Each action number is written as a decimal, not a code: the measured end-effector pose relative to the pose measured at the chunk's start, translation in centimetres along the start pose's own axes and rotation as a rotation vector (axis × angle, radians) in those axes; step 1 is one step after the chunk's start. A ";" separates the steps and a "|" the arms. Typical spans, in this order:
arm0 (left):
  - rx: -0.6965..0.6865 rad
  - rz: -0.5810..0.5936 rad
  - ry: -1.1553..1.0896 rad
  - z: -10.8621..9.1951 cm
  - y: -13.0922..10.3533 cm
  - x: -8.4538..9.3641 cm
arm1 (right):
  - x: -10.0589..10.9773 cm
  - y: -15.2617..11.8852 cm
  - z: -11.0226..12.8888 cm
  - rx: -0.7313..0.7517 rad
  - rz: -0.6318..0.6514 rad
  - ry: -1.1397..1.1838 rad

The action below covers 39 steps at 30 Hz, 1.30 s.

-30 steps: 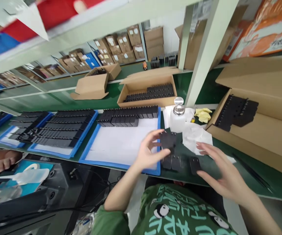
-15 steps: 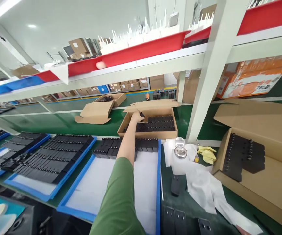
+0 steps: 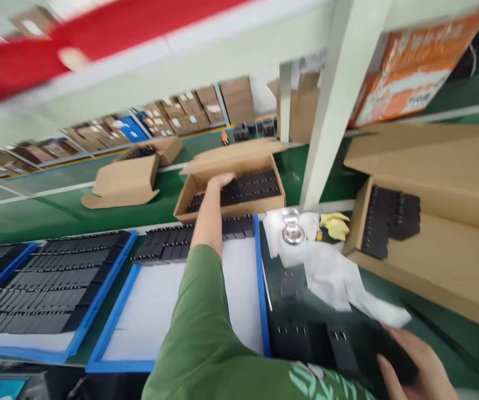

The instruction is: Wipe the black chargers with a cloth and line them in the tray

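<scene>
Left grip: my left hand point(image 3: 219, 180) reaches into the cardboard box point(image 3: 231, 191) at twelve o'clock, over its black parts point(image 3: 250, 189); fingers hidden, so I cannot tell its hold.
Right grip: right hand point(image 3: 414, 364) at five o'clock clasps a black piece point(image 3: 393, 355), steadying it on the desk point(image 3: 464, 344).
Blue tray point(image 3: 260, 289): just below the box.

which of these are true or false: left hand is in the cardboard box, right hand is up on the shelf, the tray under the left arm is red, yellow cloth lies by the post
1. The left hand reaches into the cardboard box of black parts. True.
2. The right hand is up on the shelf. False: it is low on the green bench, on black parts.
3. The tray under the left arm is red. False: blue-rimmed.
4. A yellow cloth lies by the post. True.
</scene>
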<state>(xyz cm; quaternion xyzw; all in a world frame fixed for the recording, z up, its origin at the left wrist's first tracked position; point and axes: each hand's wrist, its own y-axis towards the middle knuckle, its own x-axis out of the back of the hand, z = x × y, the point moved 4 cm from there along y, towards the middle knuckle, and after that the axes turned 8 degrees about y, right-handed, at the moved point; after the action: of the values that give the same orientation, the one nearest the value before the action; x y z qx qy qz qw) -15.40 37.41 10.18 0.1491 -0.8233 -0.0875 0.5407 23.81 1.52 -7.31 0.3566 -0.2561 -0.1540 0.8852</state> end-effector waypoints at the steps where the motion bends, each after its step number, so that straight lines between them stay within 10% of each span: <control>1: 0.022 0.048 0.032 -0.1 -0.3 -0.3 | 0.3 -0.4 0.2 0.007 0.011 -0.044; 6: -0.010 0.028 0.155 -1.8 -3.7 1.2 | 0.3 -1.0 0.6 -0.033 0.205 -0.050; 10: -0.229 0.009 0.144 -4.1 -15.1 4.8 | -0.8 0.7 2.8 -0.044 0.490 0.001; 14: -0.537 0.549 -0.053 -4.7 -30.0 4.0 | -2.9 1.5 5.0 -0.084 0.861 -0.007; 17: -0.506 0.691 -0.141 -3.4 -35.8 1.9 | -4.1 1.8 5.7 -0.103 0.877 0.055; 28: -0.140 0.700 -0.563 -3.4 -39.9 -2.4 | -7.7 0.8 9.2 -0.243 0.900 -0.212; 39: 0.046 0.026 -0.906 0.4 -42.5 2.5 | -6.7 2.6 8.1 -0.550 0.604 0.328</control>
<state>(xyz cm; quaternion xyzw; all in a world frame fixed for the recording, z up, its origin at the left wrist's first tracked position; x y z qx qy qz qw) -10.28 -3.38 -0.84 0.0972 -0.9804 -0.1187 0.1237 13.93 1.94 -2.76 0.0367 -0.1544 0.1080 0.9814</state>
